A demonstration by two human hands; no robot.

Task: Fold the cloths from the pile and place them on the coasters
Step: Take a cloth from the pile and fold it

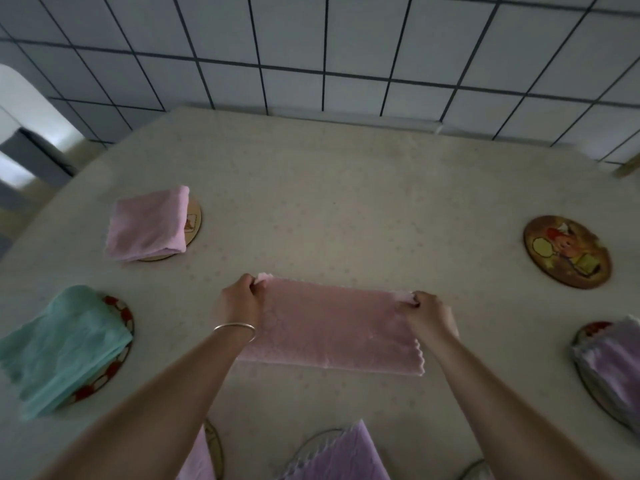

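Observation:
A pink cloth [332, 327] lies stretched out in a long band at the middle of the table. My left hand [240, 299] pinches its far left corner, and my right hand [429, 315] pinches its far right corner. One round picture coaster [568, 252] lies bare at the right. A folded pink cloth [147, 225] covers a coaster [194, 220] at the far left. A folded teal cloth [62, 344] sits on a red-rimmed coaster [119, 355]. A folded lilac cloth [613, 362] rests on a coaster [588, 332] at the right edge.
Near the bottom edge, a lilac cloth [343, 459] and a pink cloth [199, 459] lie over round coasters. The table [329, 202] has a pale cover. A tiled wall [311, 46] stands behind it, and grey furniture [34, 157] is at the far left.

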